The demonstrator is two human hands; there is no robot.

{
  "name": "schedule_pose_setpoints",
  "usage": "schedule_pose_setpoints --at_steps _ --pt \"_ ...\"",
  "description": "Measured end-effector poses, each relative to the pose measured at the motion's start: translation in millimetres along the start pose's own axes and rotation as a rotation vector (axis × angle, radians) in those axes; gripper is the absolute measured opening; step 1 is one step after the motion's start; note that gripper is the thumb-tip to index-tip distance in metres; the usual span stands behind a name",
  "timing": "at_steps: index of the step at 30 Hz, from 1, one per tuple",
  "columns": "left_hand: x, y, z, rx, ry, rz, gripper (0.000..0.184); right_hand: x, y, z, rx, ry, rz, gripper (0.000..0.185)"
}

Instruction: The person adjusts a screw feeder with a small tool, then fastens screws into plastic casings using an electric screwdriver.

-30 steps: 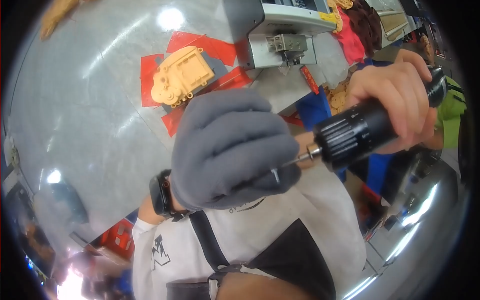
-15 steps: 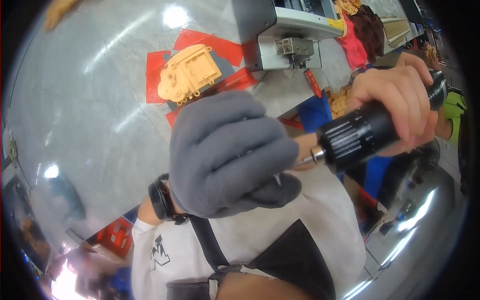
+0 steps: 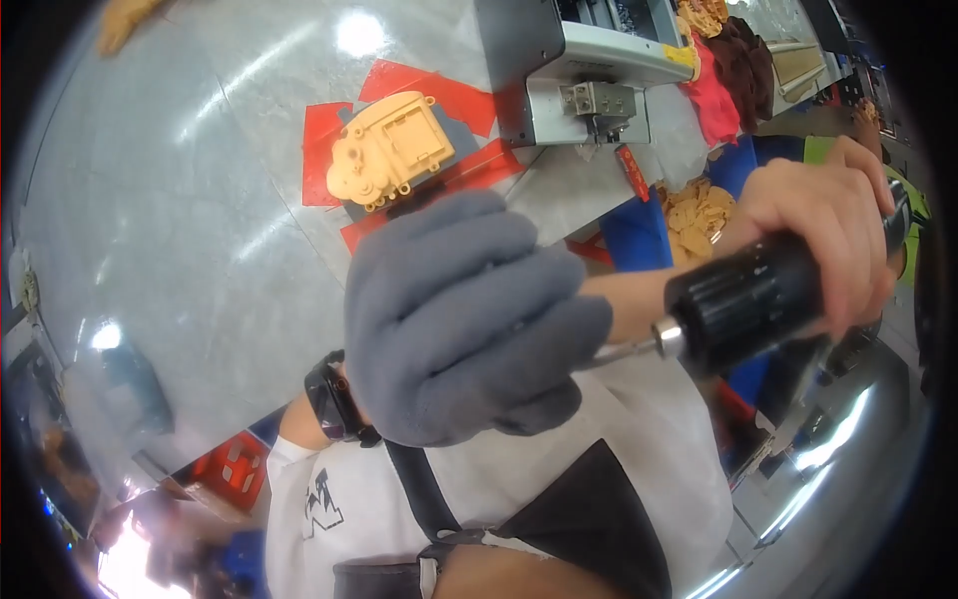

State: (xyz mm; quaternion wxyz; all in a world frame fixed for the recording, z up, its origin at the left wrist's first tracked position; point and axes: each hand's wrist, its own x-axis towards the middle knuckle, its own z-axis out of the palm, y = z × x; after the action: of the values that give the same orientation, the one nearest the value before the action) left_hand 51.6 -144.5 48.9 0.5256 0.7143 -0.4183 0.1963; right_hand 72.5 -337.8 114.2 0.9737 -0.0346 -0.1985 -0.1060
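As I looked on, the pale grey counter [image 3: 200,180] spread between nine and eleven o'clock of the scene's middle. At eight o'clock a black watch [image 3: 334,404] circled the gloved wrist. At eleven o'clock a tan plastic housing [image 3: 389,150] lay on a dark pad [image 3: 461,135] among red sheets [image 3: 321,150], touched by neither hand. The gloved left hand [image 3: 469,324] filled the middle, its fingers curled into a fist; I could not tell what they enclosed. A grey machine [image 3: 604,60] stood at one o'clock. The slim bit [image 3: 624,350] pointed toward nine o'clock, its tip lost at the glove's edge, so contact was impossible to judge. Tan pieces [image 3: 696,215] were heaped at two o'clock. The black power driver [image 3: 743,299] was at three o'clock, and just outward the bare right hand [image 3: 818,235] had its fingers wrapped around it. Good handling, I judged, called for a steady right wrist and an idle motor so near the glove, since spinning metal could snag the fabric.
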Motion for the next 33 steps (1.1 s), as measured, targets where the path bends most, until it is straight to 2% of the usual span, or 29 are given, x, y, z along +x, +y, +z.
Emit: schedule_pose_setpoints --at_steps 4,14,16,18,20,27,31,33 --pt "-3.5 1.5 -0.5 0.046 0.005 0.013 0.033 -2.5 5.2 2.4 -0.014 -0.024 0.056 0.035" --pt "-6.0 0.1 2.9 0.045 0.038 -0.010 0.034 -7.9 15.0 -1.0 -0.030 -0.012 0.026 0.034" --pt "-1.3 -2.5 5.7 0.065 0.033 0.017 0.034 -10.8 15.8 -0.1 -0.081 -0.052 -0.062 0.035" --pt "4.9 -1.9 8.7 0.047 0.027 0.024 0.020 -16.0 4.3 0.8 -0.122 -0.123 -0.035 0.032" --pt "2.3 0.5 11.5 -0.008 -0.003 -0.012 0.021 -20.1 4.8 -0.5 -0.022 -0.237 -0.119 0.034" --pt "-1.6 4.1 22.7 -0.179 -0.042 -0.017 0.023 -26.1 -1.8 2.2 0.047 -0.299 -0.167 0.010" --pt "-2.6 3.0 22.2 -0.251 -0.075 -0.012 0.025 -26.5 9.4 0.7 0.134 -0.331 -0.250 0.012" --pt "-2.9 1.1 21.7 -0.280 -0.076 -0.029 0.026 -26.2 -0.4 0.8 -0.021 -0.355 -0.145 0.012"
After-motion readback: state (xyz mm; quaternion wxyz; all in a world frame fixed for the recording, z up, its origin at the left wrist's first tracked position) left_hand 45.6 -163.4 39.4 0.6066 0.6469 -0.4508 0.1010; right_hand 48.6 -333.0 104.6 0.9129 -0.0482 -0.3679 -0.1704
